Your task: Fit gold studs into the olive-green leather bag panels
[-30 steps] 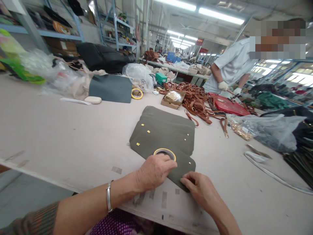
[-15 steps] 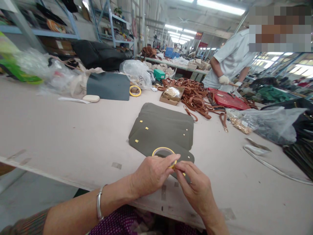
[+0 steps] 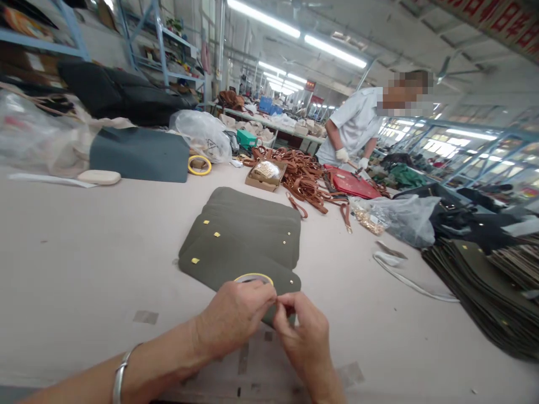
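Note:
My left hand (image 3: 236, 317) is closed around a roll of yellow tape (image 3: 254, 275), whose upper rim shows above the fingers. Its fingertips meet those of my right hand (image 3: 306, 334), which is pinched; what lies in the pinch is too small and covered to make out. Both hands are over the near edge of a few overlapping olive-green panels (image 3: 248, 219) with rounded corners. Yellow tape bits (image 3: 206, 222) mark their left part, and small metal studs (image 3: 288, 233) sit on the right.
Another yellow tape roll (image 3: 199, 165) lies by a blue-grey sheet (image 3: 138, 154). Behind are a small box of gold fittings (image 3: 266, 175) and brown straps (image 3: 301, 174). A dark panel stack (image 3: 471, 286) stands right. Across the table, a gloved person (image 3: 353, 126) works beside a red piece (image 3: 353, 182).
The view has swung right, bringing more of the dark stack into sight. My left hand now covers more of the tape roll, and the fingertips of both hands have come together.

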### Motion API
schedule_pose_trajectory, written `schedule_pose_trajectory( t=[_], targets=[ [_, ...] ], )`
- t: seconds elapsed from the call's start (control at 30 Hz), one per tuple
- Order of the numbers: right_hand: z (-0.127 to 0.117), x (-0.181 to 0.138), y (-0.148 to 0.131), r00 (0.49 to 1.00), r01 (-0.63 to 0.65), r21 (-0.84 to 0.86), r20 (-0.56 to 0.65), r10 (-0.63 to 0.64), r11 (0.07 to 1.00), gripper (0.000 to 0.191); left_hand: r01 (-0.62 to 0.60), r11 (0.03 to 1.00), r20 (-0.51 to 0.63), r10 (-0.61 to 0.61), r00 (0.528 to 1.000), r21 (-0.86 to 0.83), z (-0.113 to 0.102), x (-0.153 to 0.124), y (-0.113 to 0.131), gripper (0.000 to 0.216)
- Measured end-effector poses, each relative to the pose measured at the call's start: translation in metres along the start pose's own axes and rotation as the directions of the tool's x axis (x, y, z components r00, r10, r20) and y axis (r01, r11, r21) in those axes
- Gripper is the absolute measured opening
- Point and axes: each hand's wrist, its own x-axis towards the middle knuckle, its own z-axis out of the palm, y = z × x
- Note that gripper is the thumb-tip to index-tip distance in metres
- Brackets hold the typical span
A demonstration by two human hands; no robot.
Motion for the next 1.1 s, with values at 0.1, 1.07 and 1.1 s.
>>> schedule_pose_trajectory(
  t=[0.1, 1.07, 1.1],
  targets=[
    [-0.003, 0.008, 0.007, 0.91, -0.414, 0.242, 0.095, 0.403, 0.878, 0.017, -0.116, 0.986, -0.084, 0.126, 0.988, 0.12, 0.003, 0.009, 0.003, 0.023],
    [-0.014, 0.036, 0.078, 0.818, -0.45, -0.266, 0.262, 0.513, 0.853, 0.026, -0.108, 0.939, 0.189, 0.047, 0.981, 0.326, 0.035, 0.0, -0.032, 0.006],
    [-0.018, 0.034, 0.077, 0.846, -0.415, -0.237, 0.255, 0.469, 0.878, 0.024, -0.109, 0.94, 0.189, 0.049, 0.981, 0.322, 0.034, 0.0, -0.032, 0.006]
  ],
)
